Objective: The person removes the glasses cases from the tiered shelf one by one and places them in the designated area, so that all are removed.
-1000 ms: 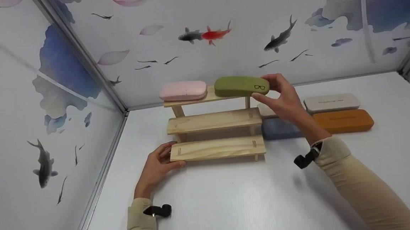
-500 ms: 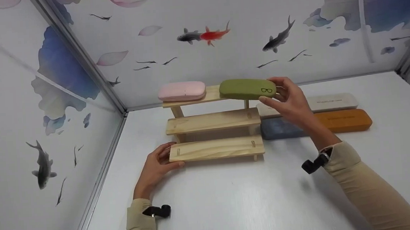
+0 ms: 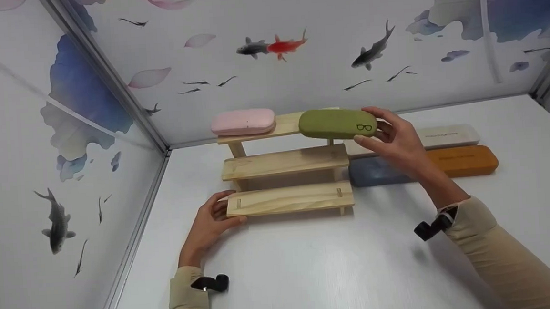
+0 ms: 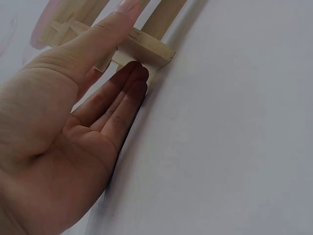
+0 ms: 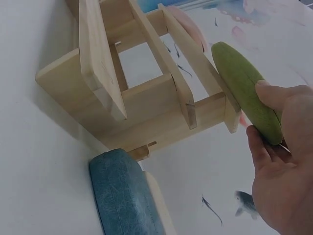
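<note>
My right hand (image 3: 401, 142) grips the right end of a green glasses case (image 3: 333, 123) with a small spectacles print, thumb in front and fingers behind. The case overlaps the right part of the top tier of a three-tier wooden shelf (image 3: 289, 199); in the right wrist view it is tilted beside that tier's edge, and whether they touch I cannot tell. A pink glasses case (image 3: 243, 122) sits on the top tier's left end. My left hand (image 3: 210, 227) holds the bottom tier's left end, its thumb along the front edge; the fingers (image 4: 122, 103) reach the shelf's side.
Right of the shelf lie a blue glasses case (image 5: 124, 191), an orange one (image 3: 466, 161) and a white one (image 3: 448, 136). Another pale case (image 3: 356, 148) is partly hidden behind my right hand. A printed wall (image 3: 193, 59) rises behind the shelf.
The green glasses case has moved right and slightly down in the head view, carried by my right hand, to overlap the top tier's front edge. My left hand has stayed on the shelf.
</note>
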Motion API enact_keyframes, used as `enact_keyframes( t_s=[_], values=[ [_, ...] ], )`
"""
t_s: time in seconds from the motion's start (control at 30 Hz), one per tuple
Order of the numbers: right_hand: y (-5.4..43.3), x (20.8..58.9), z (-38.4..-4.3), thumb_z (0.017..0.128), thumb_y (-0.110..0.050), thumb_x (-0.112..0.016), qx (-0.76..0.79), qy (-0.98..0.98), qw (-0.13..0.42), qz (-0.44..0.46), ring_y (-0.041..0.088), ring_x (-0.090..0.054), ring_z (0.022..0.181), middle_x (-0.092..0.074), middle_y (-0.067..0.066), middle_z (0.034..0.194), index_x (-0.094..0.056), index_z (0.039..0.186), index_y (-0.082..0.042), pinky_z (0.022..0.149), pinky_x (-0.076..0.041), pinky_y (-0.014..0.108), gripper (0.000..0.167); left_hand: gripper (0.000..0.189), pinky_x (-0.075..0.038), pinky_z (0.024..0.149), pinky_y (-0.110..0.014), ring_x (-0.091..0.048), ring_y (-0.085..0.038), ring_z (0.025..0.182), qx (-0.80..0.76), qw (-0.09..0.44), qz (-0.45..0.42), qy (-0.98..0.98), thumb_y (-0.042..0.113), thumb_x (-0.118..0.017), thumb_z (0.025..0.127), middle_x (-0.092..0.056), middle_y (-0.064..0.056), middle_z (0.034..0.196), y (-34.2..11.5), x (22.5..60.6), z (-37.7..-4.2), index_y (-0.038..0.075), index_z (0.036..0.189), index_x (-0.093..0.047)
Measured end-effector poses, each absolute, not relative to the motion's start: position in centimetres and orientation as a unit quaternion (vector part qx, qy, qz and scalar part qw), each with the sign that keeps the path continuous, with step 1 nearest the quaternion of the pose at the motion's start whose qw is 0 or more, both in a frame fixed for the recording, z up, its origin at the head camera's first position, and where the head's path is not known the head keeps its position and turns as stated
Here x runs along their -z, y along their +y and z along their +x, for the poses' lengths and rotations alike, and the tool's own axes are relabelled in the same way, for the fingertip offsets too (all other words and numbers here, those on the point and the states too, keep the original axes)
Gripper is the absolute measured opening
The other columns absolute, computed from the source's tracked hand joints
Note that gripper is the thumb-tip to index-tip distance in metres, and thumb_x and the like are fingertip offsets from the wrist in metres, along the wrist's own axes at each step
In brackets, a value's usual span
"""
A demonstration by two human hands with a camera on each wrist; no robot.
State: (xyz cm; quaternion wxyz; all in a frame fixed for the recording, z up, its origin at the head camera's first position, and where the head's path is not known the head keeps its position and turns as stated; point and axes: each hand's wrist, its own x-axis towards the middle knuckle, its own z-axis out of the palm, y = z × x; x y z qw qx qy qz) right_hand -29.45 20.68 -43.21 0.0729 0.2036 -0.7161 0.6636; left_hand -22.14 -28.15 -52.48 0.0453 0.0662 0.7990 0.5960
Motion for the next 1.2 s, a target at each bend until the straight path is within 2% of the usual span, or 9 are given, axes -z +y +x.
enact_keyframes(
  t_s=[0.27, 0.5, 0.7, 1.2],
  values=[
    [22.0, 43.2, -28.0, 0.099, -0.011, -0.081, -0.65, -0.73, 0.076, 0.198, 0.008, -0.07, 0.128, -0.057, 0.017, 0.15, -0.05, 0.16, -0.006, 0.095, -0.06, 0.021, 0.069, 0.083, -0.058, 0.104, -0.03, -0.065, -0.027, 0.137, -0.603, 0.047, 0.061, 0.794, 0.022, -0.099, 0.081, -0.061, -0.005, 0.152, -28.2, 52.6, -22.1, 0.022, 0.153, -0.056],
    [23.0, 43.6, -26.8, 0.098, -0.007, -0.081, -0.655, -0.726, 0.083, 0.195, 0.008, -0.071, 0.127, -0.061, 0.009, 0.145, -0.052, 0.158, -0.005, 0.094, -0.061, 0.021, 0.067, 0.08, -0.061, 0.1, -0.032, -0.068, -0.026, 0.134, -0.616, 0.038, 0.058, 0.785, 0.023, -0.1, 0.079, -0.064, -0.002, 0.149, -28.0, 52.5, -21.8, 0.026, 0.149, -0.061],
    [24.2, 44.1, -25.6, 0.099, -0.012, -0.08, -0.626, -0.754, 0.087, 0.18, 0.005, -0.069, 0.126, -0.058, 0.007, 0.146, -0.052, 0.159, -0.008, 0.093, -0.06, 0.018, 0.066, 0.08, -0.061, 0.099, -0.032, -0.068, -0.028, 0.133, -0.627, 0.041, 0.058, 0.776, 0.018, -0.099, 0.081, -0.062, -0.005, 0.151, -28.0, 52.6, -21.9, 0.025, 0.15, -0.061],
    [27.0, 46.4, -23.5, 0.1, -0.01, -0.08, -0.587, -0.787, 0.073, 0.176, 0.0, -0.067, 0.126, -0.056, 0.014, 0.153, -0.052, 0.159, -0.007, 0.097, -0.058, 0.016, 0.066, 0.08, -0.061, 0.1, -0.031, -0.07, -0.028, 0.13, -0.614, 0.041, 0.055, 0.786, 0.023, -0.1, 0.08, -0.063, -0.006, 0.146, -28.0, 52.5, -22.0, 0.026, 0.149, -0.061]
  ],
)
